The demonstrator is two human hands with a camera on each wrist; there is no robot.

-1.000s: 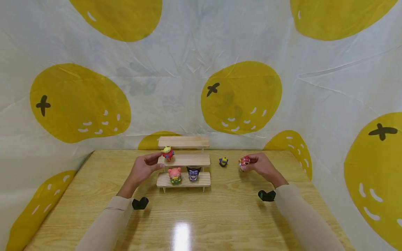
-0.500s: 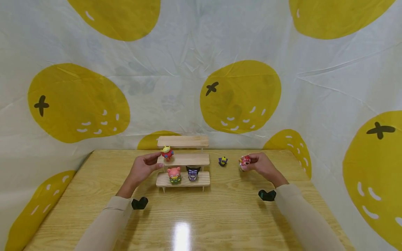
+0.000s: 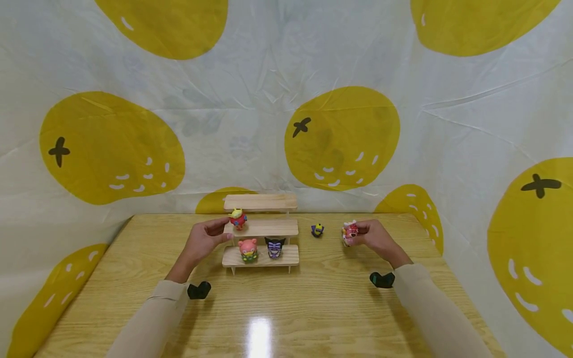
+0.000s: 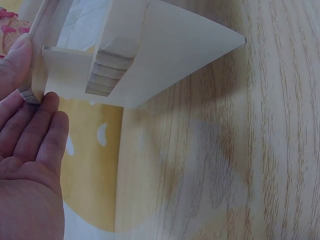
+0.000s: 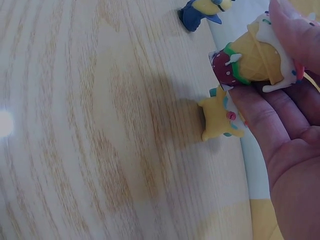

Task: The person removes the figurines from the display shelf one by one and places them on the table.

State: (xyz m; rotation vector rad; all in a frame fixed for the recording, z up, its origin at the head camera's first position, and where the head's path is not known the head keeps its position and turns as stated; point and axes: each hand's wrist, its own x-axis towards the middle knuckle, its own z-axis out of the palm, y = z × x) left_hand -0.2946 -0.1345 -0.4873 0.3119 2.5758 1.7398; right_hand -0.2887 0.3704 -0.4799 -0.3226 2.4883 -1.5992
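My right hand (image 3: 375,237) holds a small pink and white toy figurine (image 3: 349,233) above the table's right side. In the right wrist view the figurine (image 5: 260,55) shows a waffle cone, white drips and a strawberry-like tip, between thumb and fingers. Just beyond it a yellow figurine (image 5: 216,117) stands on the table. My left hand (image 3: 201,242) pinches the left end of the middle board of a three-tier wooden display stand (image 3: 270,227). Beside those fingers is a red figurine with a yellow top (image 3: 238,219). Pink (image 3: 248,250) and black-purple (image 3: 274,247) figurines stand on the lowest board.
A small blue and yellow figurine (image 3: 318,230) stands on the table between the stand and my right hand. The wood-grain table (image 3: 286,308) ends at a white cloth (image 3: 250,149) printed with yellow fruit. Dark wrist pieces (image 3: 199,290) jut out below both hands.
My right hand turns the figurine, so its white part now faces up, and shifts slightly to the right. The left hand stays in place on the stand.
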